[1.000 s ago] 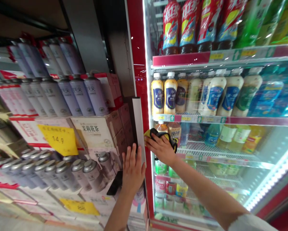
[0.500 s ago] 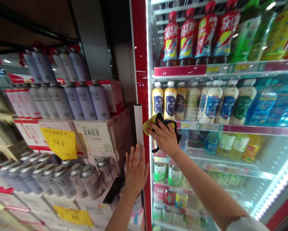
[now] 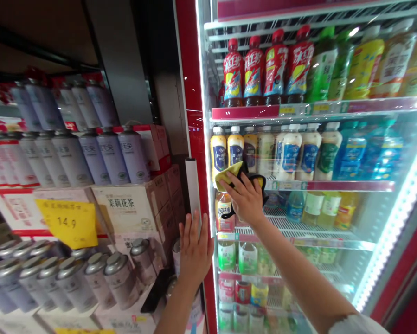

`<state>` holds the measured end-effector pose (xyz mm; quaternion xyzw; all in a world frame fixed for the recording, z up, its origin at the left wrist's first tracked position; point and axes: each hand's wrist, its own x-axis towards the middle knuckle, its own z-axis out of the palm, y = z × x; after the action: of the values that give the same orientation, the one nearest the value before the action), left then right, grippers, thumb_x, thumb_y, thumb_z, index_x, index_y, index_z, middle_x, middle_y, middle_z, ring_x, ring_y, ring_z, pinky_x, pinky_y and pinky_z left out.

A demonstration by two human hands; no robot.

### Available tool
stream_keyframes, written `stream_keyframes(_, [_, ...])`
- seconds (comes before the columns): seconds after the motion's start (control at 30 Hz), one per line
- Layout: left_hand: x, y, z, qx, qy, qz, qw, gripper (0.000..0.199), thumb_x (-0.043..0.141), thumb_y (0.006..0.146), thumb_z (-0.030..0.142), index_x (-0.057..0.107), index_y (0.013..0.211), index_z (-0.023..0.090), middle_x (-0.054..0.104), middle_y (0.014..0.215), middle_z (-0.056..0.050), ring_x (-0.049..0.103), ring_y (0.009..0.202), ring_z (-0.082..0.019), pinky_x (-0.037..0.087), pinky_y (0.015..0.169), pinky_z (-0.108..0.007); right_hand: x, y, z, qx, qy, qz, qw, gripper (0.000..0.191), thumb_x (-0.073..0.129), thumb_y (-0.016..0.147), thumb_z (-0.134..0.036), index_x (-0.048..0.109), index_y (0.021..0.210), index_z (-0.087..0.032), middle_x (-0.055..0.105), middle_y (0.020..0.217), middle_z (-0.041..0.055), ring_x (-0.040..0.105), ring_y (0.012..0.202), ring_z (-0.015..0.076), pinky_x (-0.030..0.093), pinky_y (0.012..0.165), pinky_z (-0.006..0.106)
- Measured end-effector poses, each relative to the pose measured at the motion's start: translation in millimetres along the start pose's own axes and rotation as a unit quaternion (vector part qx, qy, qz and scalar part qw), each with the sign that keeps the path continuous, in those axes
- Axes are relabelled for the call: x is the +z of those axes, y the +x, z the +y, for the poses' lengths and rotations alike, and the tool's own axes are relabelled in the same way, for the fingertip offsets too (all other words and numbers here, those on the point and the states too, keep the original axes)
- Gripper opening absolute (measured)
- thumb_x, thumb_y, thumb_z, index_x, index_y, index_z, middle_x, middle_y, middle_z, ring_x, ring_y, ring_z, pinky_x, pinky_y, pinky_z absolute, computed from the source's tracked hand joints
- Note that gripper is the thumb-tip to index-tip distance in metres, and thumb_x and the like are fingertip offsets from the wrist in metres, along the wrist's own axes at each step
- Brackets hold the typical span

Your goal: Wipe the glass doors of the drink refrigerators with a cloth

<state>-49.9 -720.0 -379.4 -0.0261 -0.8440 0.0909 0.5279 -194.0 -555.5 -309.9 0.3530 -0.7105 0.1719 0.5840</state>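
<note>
A yellow and black cloth (image 3: pixel 232 175) is pressed to the glass of the drinks cooler under my right hand (image 3: pixel 245 197), whose fingers lie spread over it. Bottles on the middle shelves show behind the cloth. My left hand (image 3: pixel 196 246) rests with fingers apart on the cooler's red frame (image 3: pixel 193 111), at the lower end of the white edge strip (image 3: pixel 193 185). Nothing is in my left hand.
Left of the cooler, metal canisters (image 3: pixel 133 155) stand on stacked tea boxes (image 3: pixel 125 208) with a yellow price sign (image 3: pixel 69 222). A black flat object (image 3: pixel 156 291) lies near my left forearm. Bright light strips line the cooler.
My right hand and the cloth have moved slightly right across the glass. My left hand stays at the frame. The view has shifted, showing more of the upper shelves.
</note>
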Motion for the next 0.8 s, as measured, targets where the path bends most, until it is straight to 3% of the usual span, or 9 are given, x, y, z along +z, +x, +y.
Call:
stream_keyframes(0.1, [3.4, 0.4, 6.4, 0.002, -0.011, 0.005, 1.0, 0.075, 0.052, 0.1, 0.027, 0.015, 0.164, 0.014, 0.014, 0.172, -0.015, 0.01, 0.159, -0.032, 0.016, 0.129, -0.054, -2.2, -27.4, 1.2, 0.051, -0.026, 0.032, 0.998, 0.058, 0.053, 0.098, -0.022, 0.047, 0.153, -0.039, 0.059, 0.15, 0.0026, 0.049, 0.137, 0.0327, 0.025, 0.114, 0.05])
stream_keyframes(0.2, [7.8, 2.9, 13.4, 0.014, -0.021, 0.01, 1.0, 0.075, 0.053, 0.099, 0.026, 0.015, 0.164, 0.015, 0.013, 0.172, -0.014, 0.01, 0.16, -0.031, 0.014, 0.13, -0.053, 5.2, -50.6, -12.4, -0.009, -0.028, -0.007, 1.0, 0.05, 0.055, 0.098, -0.026, 0.055, 0.145, -0.042, 0.059, 0.15, 0.001, 0.046, 0.139, 0.0317, 0.027, 0.113, 0.05])
stream_keyframes(0.27, [11.2, 9.2, 19.7, 0.028, -0.03, 0.013, 0.999, 0.076, 0.053, 0.099, 0.025, 0.015, 0.164, 0.015, 0.015, 0.171, -0.014, 0.011, 0.159, -0.03, 0.014, 0.13, -0.053, 9.2, -38.2, -17.2, -0.081, -0.02, -0.051, 0.995, 0.042, 0.054, 0.1, -0.031, 0.06, 0.14, -0.044, 0.054, 0.154, -0.0032, 0.043, 0.142, 0.0294, 0.029, 0.112, 0.049])
stream_keyframes(0.33, [14.1, 17.8, 26.7, 0.037, -0.041, 0.019, 0.998, 0.076, 0.053, 0.099, 0.025, 0.015, 0.164, 0.015, 0.016, 0.171, -0.014, 0.012, 0.159, -0.03, 0.013, 0.13, -0.052, 7.4, -7.1, -11.9, -0.097, -0.023, -0.068, 0.993, 0.04, 0.052, 0.101, -0.033, 0.06, 0.14, -0.044, 0.049, 0.158, -0.0057, 0.042, 0.143, 0.0282, 0.031, 0.112, 0.048])
stream_keyframes(0.4, [15.7, 24.9, 32.5, 0.037, -0.048, 0.025, 0.998, 0.077, 0.054, 0.098, 0.025, 0.016, 0.164, 0.015, 0.016, 0.171, -0.014, 0.013, 0.159, -0.031, 0.014, 0.13, -0.052, -0.8, 23.7, 1.7, -0.047, -0.037, -0.055, 0.997, 0.046, 0.053, 0.1, -0.029, 0.056, 0.144, -0.045, 0.047, 0.16, -0.0044, 0.043, 0.141, 0.0298, 0.03, 0.113, 0.05])
stream_keyframes(0.47, [15.6, 27.1, 35.0, 0.034, -0.051, 0.028, 0.998, 0.077, 0.055, 0.098, 0.025, 0.015, 0.164, 0.016, 0.016, 0.171, -0.015, 0.013, 0.159, -0.031, 0.015, 0.13, -0.052, -11.1, 34.8, 16.4, 0.017, -0.053, -0.025, 0.998, 0.053, 0.054, 0.098, -0.025, 0.052, 0.148, -0.045, 0.048, 0.16, -0.0017, 0.045, 0.14, 0.0324, 0.03, 0.112, 0.053])
stream_keyframes(0.6, [13.6, 19.4, 29.0, 0.023, -0.051, 0.019, 0.998, 0.078, 0.054, 0.098, 0.023, 0.014, 0.164, 0.016, 0.018, 0.171, -0.016, 0.012, 0.159, -0.032, 0.018, 0.129, -0.055, -15.9, -9.8, 22.5, 0.082, -0.08, 0.032, 0.993, 0.057, 0.055, 0.098, -0.025, 0.048, 0.152, -0.04, 0.05, 0.158, 0.0043, 0.047, 0.136, 0.0363, 0.029, 0.111, 0.055])
stream_keyframes(0.7, [16.4, 17.7, 24.2, 0.022, -0.052, 0.017, 0.998, 0.079, 0.055, 0.098, 0.022, 0.013, 0.164, 0.017, 0.016, 0.171, -0.015, 0.011, 0.159, -0.032, 0.017, 0.129, -0.056, -9.0, -41.6, 15.0, -0.024, -0.073, -0.018, 0.997, 0.054, 0.054, 0.099, -0.03, 0.048, 0.152, -0.042, 0.051, 0.157, 0.0019, 0.046, 0.137, 0.0339, 0.027, 0.113, 0.052])
stream_keyframes(0.8, [24.6, 27.6, 27.4, 0.047, -0.063, 0.016, 0.997, 0.081, 0.056, 0.097, 0.022, 0.012, 0.165, 0.02, 0.018, 0.171, -0.014, 0.013, 0.159, -0.031, 0.017, 0.129, -0.056, -12.1, -31.6, 23.3, -0.1, -0.072, -0.065, 0.99, 0.052, 0.053, 0.101, -0.033, 0.047, 0.151, -0.045, 0.048, 0.159, -0.0038, 0.043, 0.141, 0.0298, 0.028, 0.114, 0.048])
